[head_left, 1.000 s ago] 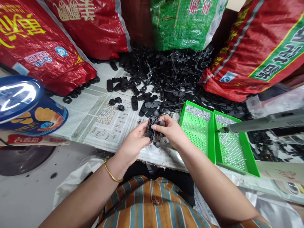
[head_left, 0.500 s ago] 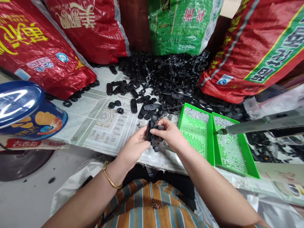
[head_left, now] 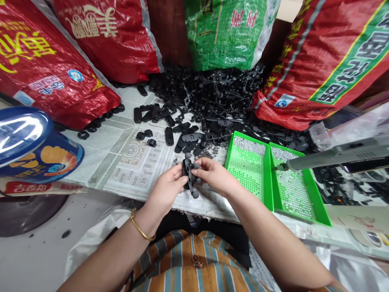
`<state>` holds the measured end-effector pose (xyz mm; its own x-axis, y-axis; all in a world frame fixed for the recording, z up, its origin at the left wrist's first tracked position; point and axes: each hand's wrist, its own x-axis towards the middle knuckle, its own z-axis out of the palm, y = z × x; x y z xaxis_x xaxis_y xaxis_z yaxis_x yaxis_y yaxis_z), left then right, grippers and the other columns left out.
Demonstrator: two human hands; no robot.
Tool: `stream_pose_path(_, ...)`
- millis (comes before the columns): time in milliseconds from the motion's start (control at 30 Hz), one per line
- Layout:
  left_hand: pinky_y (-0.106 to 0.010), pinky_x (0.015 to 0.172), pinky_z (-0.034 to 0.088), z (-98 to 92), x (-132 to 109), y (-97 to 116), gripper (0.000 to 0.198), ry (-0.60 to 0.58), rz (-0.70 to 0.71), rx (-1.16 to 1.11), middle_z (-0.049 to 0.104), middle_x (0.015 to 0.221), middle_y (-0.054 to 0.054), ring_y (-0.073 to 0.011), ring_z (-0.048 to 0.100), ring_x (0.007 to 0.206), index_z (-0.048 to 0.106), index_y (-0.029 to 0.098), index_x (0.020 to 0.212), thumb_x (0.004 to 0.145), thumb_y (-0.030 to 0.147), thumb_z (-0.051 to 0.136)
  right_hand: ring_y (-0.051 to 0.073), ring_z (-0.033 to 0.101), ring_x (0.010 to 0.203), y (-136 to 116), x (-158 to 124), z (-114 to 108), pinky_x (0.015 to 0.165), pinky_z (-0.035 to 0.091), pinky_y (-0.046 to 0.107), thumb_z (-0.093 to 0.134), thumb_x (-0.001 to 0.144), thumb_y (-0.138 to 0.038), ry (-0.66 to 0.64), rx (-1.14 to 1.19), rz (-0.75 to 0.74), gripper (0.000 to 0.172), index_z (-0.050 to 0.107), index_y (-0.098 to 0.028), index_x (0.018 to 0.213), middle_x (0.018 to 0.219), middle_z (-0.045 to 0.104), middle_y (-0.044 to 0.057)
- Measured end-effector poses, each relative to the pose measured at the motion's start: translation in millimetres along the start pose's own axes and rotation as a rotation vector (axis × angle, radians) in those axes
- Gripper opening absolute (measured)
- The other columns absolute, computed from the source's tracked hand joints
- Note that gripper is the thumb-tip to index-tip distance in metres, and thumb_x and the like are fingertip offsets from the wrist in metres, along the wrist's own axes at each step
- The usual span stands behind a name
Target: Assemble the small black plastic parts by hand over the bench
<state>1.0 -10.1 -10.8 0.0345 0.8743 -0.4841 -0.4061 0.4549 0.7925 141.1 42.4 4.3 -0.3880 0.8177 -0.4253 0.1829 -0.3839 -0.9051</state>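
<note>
Near the table's front edge, my two hands meet at a black plastic clip-like part (head_left: pixel 189 175) with rounded knobs at its ends. My left hand (head_left: pixel 170 185) is closed on its left side, thumb pressed against it. From the right, my right hand (head_left: pixel 214 174) pinches a rounded knob on the same assembly; whether that is a separate piece I cannot tell. Just beyond my fingers lie several flat black oval parts (head_left: pixel 192 138) and a scatter of tiny dark bits (head_left: pixel 211 151).
Two green perforated trays (head_left: pixel 268 178) with small silvery pieces stand to the right, a grey metal arm (head_left: pixel 328 156) reaching over one. A large heap of black parts (head_left: pixel 209 93) lies behind, ringed by red sacks (head_left: pixel 106 36) and a green sack (head_left: pixel 225 36). A blue tub (head_left: pixel 39 142) stands left.
Both hands have shifted slightly left with the black part. It has turned a little, so its knobbed ends show more clearly. The whole view has also moved slightly.
</note>
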Motion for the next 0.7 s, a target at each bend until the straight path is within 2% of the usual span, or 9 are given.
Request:
stream_pose_path(133,-0.022,0.071,0.044,-0.3,-3.3,0.6,0.044,-0.099,-0.043,-0.109,0.064,0.113,-0.006,-0.0135,0.059,0.088,0.061,0.023,0.115,0.072,0.008,0.059,0.006,0.046,0.045,2.0,1.3,0.1,0.046,0.036,0.02,0.065,0.067,-0.021,0.04,0.005,-0.023,0.02,0.046,-0.018,0.074,0.053,0.049,-0.008)
stream_pose_path(200,-0.022,0.071,0.045,-0.8,-4.4,-0.3,0.043,-0.12,-0.034,-0.124,0.063,0.113,-0.006,-0.0131,0.058,0.089,0.061,0.023,0.114,0.073,0.01,0.059,0.006,0.047,0.045,2.3,1.6,0.3,0.047,0.037,0.02,0.065,0.066,-0.02,0.057,-0.017,-0.035,0.021,0.046,-0.018,0.074,0.053,0.05,-0.008)
stream_pose_path(333,-0.016,0.062,0.043,-1.9,-5.6,-2.9,0.042,-0.068,-0.009,-0.064,0.065,0.108,-0.004,-0.0107,0.057,0.084,0.062,0.024,0.112,0.072,0.012,0.064,0.006,0.046,0.046,1.8,1.9,1.1,0.047,0.036,0.02,0.067,0.064,-0.02,0.07,-0.069,-0.05,0.022,0.047,-0.018,0.073,0.056,0.049,-0.008)
stream_pose_path(500,-0.014,0.054,0.041,-1.9,-6.7,-3.4,0.051,-0.041,0.023,-0.067,0.066,0.099,-0.002,-0.0067,0.055,0.07,0.057,0.026,0.118,0.07,0.012,0.066,0.006,0.047,0.047,3.0,3.5,1.2,0.047,0.037,0.019,0.068,0.063,-0.019,0.031,-0.062,-0.064,0.023,0.047,-0.018,0.074,0.056,0.049,-0.008)
stream_pose_path(700,-0.016,0.057,0.046,0.0,-9.2,-0.8,0.058,-0.037,-0.002,-0.072,0.065,0.104,-0.005,-0.0093,0.058,0.076,0.052,0.025,0.123,0.069,0.013,0.069,0.006,0.046,0.047,3.8,4.3,-0.1,0.045,0.036,0.019,0.068,0.062,-0.02,0.008,0.0,-0.035,0.024,0.047,-0.018,0.073,0.058,0.05,-0.007)
